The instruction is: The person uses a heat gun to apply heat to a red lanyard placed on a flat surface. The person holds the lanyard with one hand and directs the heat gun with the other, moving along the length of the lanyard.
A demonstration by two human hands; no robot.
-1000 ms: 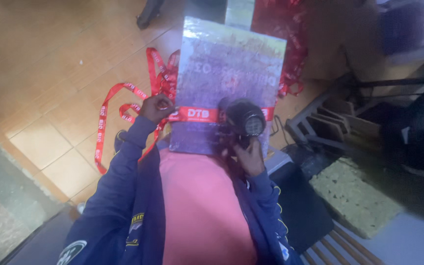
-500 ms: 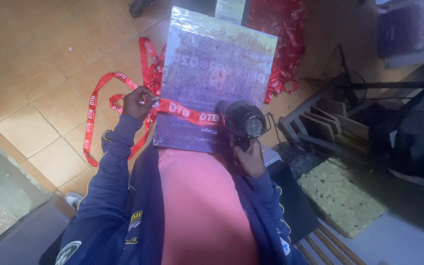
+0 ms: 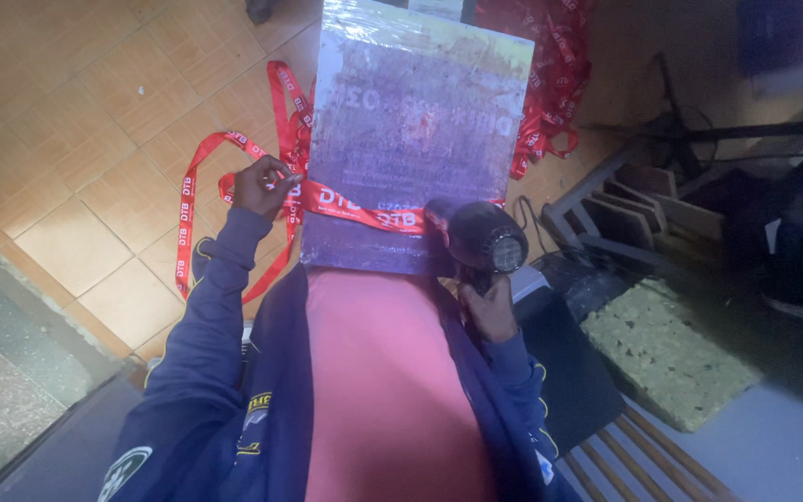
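A flat rectangular board point(image 3: 415, 130) wrapped in shiny plastic film rests on my lap, its top tilted away from me. A red printed ribbon point(image 3: 364, 212) runs across its lower part. My left hand point(image 3: 264, 184) pinches that ribbon at the board's left edge. My right hand point(image 3: 490, 307) grips the handle of a black hair dryer point(image 3: 480, 237), whose barrel lies against the board's lower right corner, over the ribbon's end.
More red ribbon lies looped on the orange tiled floor point(image 3: 95, 121) at left and piled point(image 3: 555, 65) beyond the board at the upper right. A black box point(image 3: 564, 344), a green foam block point(image 3: 666, 349) and a wooden rack point(image 3: 625, 209) sit to my right.
My left hand has stayed on the ribbon at the board's left edge. The dryer has stayed at the lower right corner. The view has shifted slightly.
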